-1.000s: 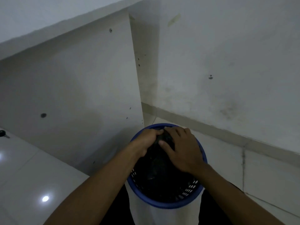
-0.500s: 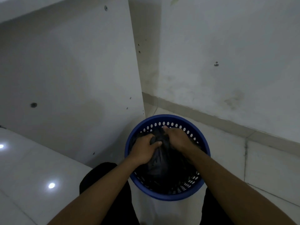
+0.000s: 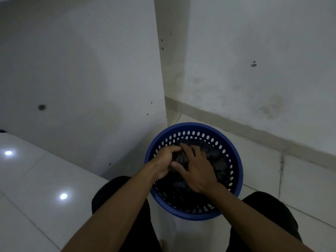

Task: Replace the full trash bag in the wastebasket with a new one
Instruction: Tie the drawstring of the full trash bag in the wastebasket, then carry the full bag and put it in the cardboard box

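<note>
Head view: black bag [image 3: 217,158] sat inside blue wastebasket [image 3: 190,125] on floor; left hand [image 3: 166,159] & right hand [image 3: 197,171] fingers gripped its bunched top. Prob. early: bag not yet out, no new bag seen.

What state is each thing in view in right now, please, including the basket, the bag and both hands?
wastebasket: upright on the floor, bag inside it.
trash bag: black, in the wastebasket, its top bunched together.
left hand: fingers curled round the bunched top.
right hand: holds the bunched top between thumb and fingers.
</note>
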